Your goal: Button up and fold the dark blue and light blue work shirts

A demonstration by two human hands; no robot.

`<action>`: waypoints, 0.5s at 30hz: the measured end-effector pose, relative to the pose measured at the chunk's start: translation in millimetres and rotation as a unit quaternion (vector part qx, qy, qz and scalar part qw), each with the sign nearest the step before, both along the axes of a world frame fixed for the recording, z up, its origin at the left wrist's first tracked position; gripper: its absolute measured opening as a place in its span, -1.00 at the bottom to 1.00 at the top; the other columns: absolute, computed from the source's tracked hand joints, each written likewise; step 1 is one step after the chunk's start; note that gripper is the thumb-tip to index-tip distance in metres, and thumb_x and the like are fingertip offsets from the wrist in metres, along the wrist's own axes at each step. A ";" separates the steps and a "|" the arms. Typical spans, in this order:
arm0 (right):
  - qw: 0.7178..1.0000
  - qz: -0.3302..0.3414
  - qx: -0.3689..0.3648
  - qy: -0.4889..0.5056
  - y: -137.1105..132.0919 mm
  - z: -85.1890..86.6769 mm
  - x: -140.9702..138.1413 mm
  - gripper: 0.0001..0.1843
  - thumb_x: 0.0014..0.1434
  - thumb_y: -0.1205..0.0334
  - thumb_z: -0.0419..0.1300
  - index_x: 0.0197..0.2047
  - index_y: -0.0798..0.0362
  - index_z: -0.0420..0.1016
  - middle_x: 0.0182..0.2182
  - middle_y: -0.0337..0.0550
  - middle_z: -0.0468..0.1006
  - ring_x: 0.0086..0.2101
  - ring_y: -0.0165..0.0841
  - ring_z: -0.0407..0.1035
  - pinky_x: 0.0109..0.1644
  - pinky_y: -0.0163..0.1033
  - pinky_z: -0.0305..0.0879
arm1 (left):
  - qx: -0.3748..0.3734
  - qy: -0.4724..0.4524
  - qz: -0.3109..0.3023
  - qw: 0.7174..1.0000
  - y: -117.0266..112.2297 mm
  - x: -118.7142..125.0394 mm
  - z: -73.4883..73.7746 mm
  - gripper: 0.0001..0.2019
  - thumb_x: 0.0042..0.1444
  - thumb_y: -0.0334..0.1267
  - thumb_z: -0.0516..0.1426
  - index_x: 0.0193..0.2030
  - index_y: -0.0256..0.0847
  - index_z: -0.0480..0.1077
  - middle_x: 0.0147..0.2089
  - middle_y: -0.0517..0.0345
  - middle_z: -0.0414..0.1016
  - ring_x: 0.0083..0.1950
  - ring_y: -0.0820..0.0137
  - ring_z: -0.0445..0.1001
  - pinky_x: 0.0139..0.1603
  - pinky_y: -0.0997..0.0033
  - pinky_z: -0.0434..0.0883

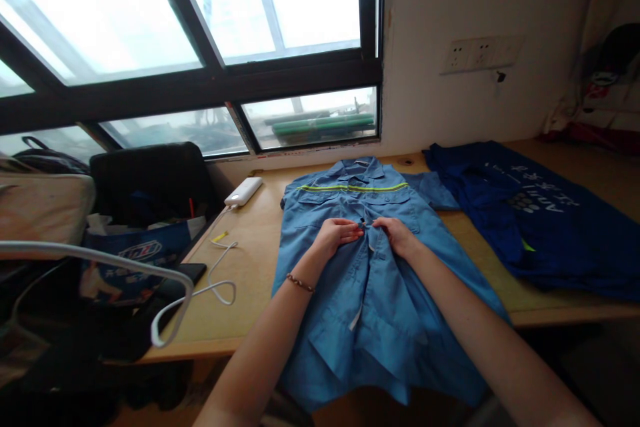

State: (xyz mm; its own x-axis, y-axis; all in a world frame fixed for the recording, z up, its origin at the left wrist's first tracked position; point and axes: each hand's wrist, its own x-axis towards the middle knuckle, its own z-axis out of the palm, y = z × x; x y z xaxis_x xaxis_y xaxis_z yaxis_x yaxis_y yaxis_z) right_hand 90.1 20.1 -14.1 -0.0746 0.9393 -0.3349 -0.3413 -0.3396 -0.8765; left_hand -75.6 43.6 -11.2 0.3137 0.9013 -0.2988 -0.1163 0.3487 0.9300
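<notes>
A light blue work shirt (330,307) with a yellow stripe across the chest lies face up, its collar toward the window and its hem hanging over the table's near edge. My left hand (341,235) pinches one front edge of the shirt at mid-chest. Opposite it, my right hand (395,235) grips the other front edge, its thumb and fingers closed on the cloth. A small dark spot, perhaps a button, shows between the fingertips. Below the hands the two front edges hang slightly apart. A beaded bracelet circles my left wrist.
Dark blue garments (550,227) with white print lie on the right of the wooden table (250,240). To the left are a white power bank (244,191) with a white cable (220,283) and a dark phone (193,272). Beyond the left edge stand a black chair (150,180) and bags.
</notes>
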 end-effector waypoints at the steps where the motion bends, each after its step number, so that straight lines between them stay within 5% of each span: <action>1: 1.000 0.002 0.001 0.013 -0.9 1.6 -0.2 -0.89 -0.19 0.42 0.09 -0.57 0.15 0.45 -0.64 -0.20 0.50 -0.62 -0.45 0.32 -0.51 -0.37 0.30 | 0.000 -0.002 0.004 1.000 0.2 0.1 -0.4 -0.83 -0.17 -0.41 0.25 -0.39 -0.41 0.40 -0.41 -0.08 0.52 -0.34 0.32 0.52 -0.35 0.49 0.47; 9: 0.997 0.054 0.044 0.021 -4.4 3.9 -1.6 -0.86 -0.09 0.29 0.13 -0.42 0.16 0.45 -0.51 -0.11 0.54 -0.52 -0.42 0.40 -0.42 -0.35 0.30 | 0.011 -0.008 0.028 1.000 -0.5 0.6 -0.6 -0.80 -0.22 -0.39 0.28 -0.41 -0.41 0.41 -0.47 -0.01 0.50 -0.44 0.40 0.49 -0.35 0.46 0.47; 13: 0.982 0.001 0.112 -0.153 -4.0 -3.5 -6.8 -0.86 -0.16 0.22 0.22 -0.48 0.10 0.39 -0.67 -0.24 0.45 -0.63 -0.42 0.33 -0.50 -0.32 0.23 | 0.022 0.000 0.005 1.000 -4.0 4.0 -0.6 -0.75 -0.19 -0.26 0.27 -0.39 -0.40 0.41 -0.49 0.03 0.47 -0.48 0.45 0.47 -0.38 0.48 0.46; 15: 0.937 -0.040 0.182 -0.296 -5.6 -5.9 -10.3 -0.85 -0.16 0.19 0.23 -0.54 0.08 0.37 -0.72 -0.28 0.39 -0.65 -0.42 0.28 -0.51 -0.33 0.17 | 0.027 0.012 0.001 1.000 -5.9 6.9 -1.5 -0.71 -0.18 -0.17 0.26 -0.41 -0.39 0.41 -0.52 0.08 0.44 -0.51 0.49 0.44 -0.42 0.51 0.45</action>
